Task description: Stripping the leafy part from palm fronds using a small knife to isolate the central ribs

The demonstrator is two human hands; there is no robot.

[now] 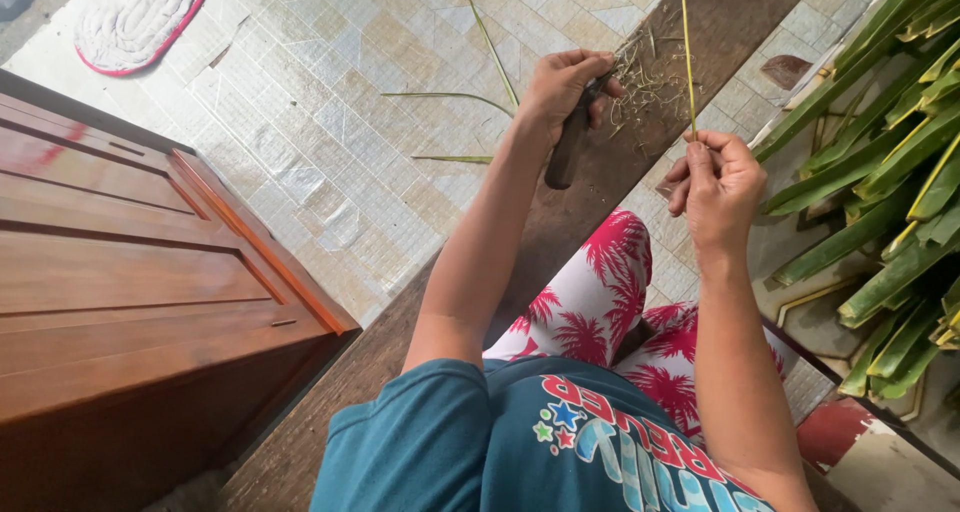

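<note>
The person sits astride a long dark wooden plank (560, 222) that runs from the near left to the far right over the tiled floor (330, 122). The left hand (562, 82) is closed around the dark handle of a knife (570, 142), the handle pointing back toward the body and the working end hidden among the fingers. The right hand (715, 187) pinches a thin green leaf rib (686, 42) between thumb and fingertips, and the rib rises straight away from the hand toward the far edge of the view.

The rib looks very light, thin and springy (more like a stiff straw than a blade of leaf), so it would likely bend before it snaps, and it probably slides easily in a loose pinch. A hold close to its lower end, as now, seems the steadiest. A scatter of pale shavings (645, 87) lies on the plank between the hands. To the right is a heap of broad green leaves (890, 142); a few loose strips (450, 97) lie on the floor, and a brown wooden cabinet (130, 272) stands near left.
</note>
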